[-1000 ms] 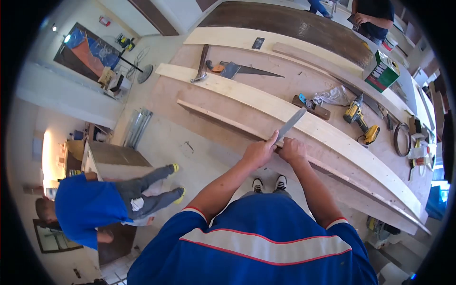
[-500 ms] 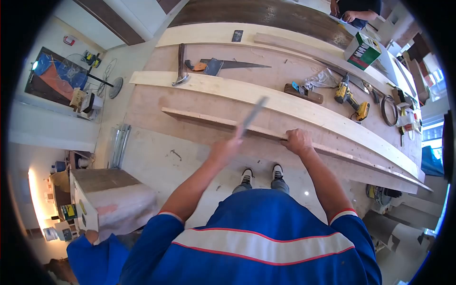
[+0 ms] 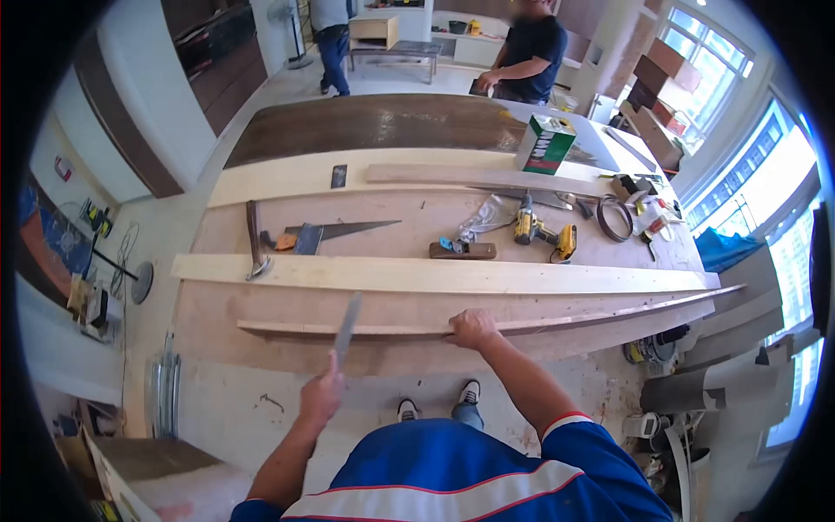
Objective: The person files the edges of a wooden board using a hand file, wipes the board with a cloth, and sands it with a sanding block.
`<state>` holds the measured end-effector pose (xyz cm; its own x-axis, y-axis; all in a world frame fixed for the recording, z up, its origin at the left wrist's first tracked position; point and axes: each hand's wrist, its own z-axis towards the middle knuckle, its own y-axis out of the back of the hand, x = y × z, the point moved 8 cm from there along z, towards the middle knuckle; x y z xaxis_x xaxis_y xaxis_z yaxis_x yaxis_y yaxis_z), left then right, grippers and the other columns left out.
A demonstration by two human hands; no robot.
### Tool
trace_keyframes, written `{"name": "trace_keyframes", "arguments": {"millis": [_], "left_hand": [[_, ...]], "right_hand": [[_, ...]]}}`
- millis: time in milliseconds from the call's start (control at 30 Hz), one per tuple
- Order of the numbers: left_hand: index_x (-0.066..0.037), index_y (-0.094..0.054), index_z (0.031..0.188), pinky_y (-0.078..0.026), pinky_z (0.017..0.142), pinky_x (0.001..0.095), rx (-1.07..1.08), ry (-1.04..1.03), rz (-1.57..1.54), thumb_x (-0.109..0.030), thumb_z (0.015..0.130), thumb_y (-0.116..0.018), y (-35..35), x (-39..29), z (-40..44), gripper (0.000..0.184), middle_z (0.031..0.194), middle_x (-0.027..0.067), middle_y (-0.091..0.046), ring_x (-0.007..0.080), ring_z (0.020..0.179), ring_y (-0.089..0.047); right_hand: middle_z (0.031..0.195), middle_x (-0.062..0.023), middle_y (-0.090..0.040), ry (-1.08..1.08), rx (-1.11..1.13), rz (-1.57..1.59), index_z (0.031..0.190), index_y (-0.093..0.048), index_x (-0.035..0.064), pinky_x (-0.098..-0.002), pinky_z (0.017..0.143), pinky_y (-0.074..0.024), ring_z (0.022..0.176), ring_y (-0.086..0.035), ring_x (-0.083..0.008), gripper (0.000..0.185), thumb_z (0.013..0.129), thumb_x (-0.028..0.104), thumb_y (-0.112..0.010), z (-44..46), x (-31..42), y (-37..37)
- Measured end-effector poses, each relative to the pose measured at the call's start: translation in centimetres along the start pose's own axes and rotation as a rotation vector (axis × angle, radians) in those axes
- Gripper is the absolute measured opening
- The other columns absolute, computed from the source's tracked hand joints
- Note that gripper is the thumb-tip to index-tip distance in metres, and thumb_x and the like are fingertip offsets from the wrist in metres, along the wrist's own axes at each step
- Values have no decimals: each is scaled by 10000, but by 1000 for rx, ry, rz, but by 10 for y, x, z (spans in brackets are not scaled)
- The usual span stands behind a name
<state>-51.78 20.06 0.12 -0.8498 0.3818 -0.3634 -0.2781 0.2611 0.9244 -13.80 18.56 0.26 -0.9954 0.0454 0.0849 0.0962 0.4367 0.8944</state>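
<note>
My left hand point(image 3: 322, 393) is closed around a flat grey file point(image 3: 348, 329), whose blade points up and away, across the near edge of a long narrow board point(image 3: 391, 330). Whether the blade touches the edge I cannot tell. The board stands on its long side near the front of the worktable point(image 3: 217, 309). Farther right, my right hand point(image 3: 475, 329) grips the top edge of this board. Just beyond it lies a pale plank point(image 3: 417, 274) with a claw hammer point(image 3: 256, 242) resting its head on it.
Across the table lie a hand saw point(image 3: 352, 230), a hand plane point(image 3: 463, 250), a yellow cordless drill point(image 3: 544, 230) and a green-and-white can point(image 3: 547, 143). A person in a dark shirt point(image 3: 535, 48) stands at the far side; another person point(image 3: 330, 39) is farther back. Buckets sit at right.
My view has tilted up and turned right, bringing the people and windows in. My left hand still holds the file, and my right hand stays on the board.
</note>
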Motion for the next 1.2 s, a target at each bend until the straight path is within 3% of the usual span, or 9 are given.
{"name": "trace_keyframes", "arguments": {"millis": [200,300,400,433,567,900,967,1100,1200], "left_hand": [[-291,-289,1610,-526,657,575,146,-358,-120,-352,999,-552,-55,-177,73,667,758,244,-684,435,692,-686],[-279,-306,1603,-531,691,568,170,-299,-106,-358,1001,-552,-46,-167,80,655,796,259,-688,434,722,-695],[-272,-336,1594,-531,695,533,186,55,-176,-333,1006,-564,9,-88,39,634,851,263,-696,423,765,-704],[-261,-335,1598,-523,652,519,-26,31,-350,-291,1002,-575,5,-37,25,643,776,246,-684,406,713,-701],[-221,-324,1605,-497,544,483,-120,167,-108,-268,990,-599,24,49,-19,676,638,202,-632,374,585,-663],[-289,-349,1584,-510,618,570,89,-200,-126,-356,994,-582,-21,-152,82,637,688,240,-653,446,640,-664],[-296,-362,1581,-513,612,536,-69,-161,-343,-332,985,-595,-25,-98,62,641,684,235,-644,427,645,-668],[-207,-364,1589,-508,566,484,-94,236,-161,-330,984,-602,35,41,-16,661,658,226,-635,385,587,-656],[-220,-315,1606,-511,574,500,-185,214,-108,-350,991,-593,33,88,-24,688,676,237,-647,406,603,-663]], "right_hand": [[997,-125,-760,0,-53,-7,1024,-766,162,-449,897,-565,986,-725,-312,458,836,577,-711,-4,2,2],[1009,-128,-760,-9,-12,-18,1043,-770,163,-450,894,-565,989,-725,-316,464,838,576,-713,-7,2,7],[1015,-127,-761,24,-41,-2,1021,-773,160,-449,893,-567,992,-724,-318,449,844,567,-711,-3,-1,3],[1011,-126,-761,15,-44,5,1013,-775,160,-449,889,-568,989,-725,-318,441,842,562,-713,-4,-1,3],[990,-120,-763,8,-59,23,983,-777,161,-445,871,-574,974,-727,-321,413,831,542,-722,-2,-3,-1],[936,-140,-750,67,-111,53,967,-752,152,-474,851,-558,944,-718,-343,477,806,601,-739,5,-7,-12],[925,-141,-749,73,-140,54,956,-753,153,-478,844,-558,939,-718,-343,467,801,593,-743,4,-6,-12],[980,-118,-760,17,-64,30,953,-767,160,-449,869,-565,980,-720,-313,408,822,545,-735,-5,-2,5],[988,-117,-760,-11,-28,46,961,-764,153,-451,874,-564,981,-720,-318,416,832,547,-729,-7,-2,4]]}}
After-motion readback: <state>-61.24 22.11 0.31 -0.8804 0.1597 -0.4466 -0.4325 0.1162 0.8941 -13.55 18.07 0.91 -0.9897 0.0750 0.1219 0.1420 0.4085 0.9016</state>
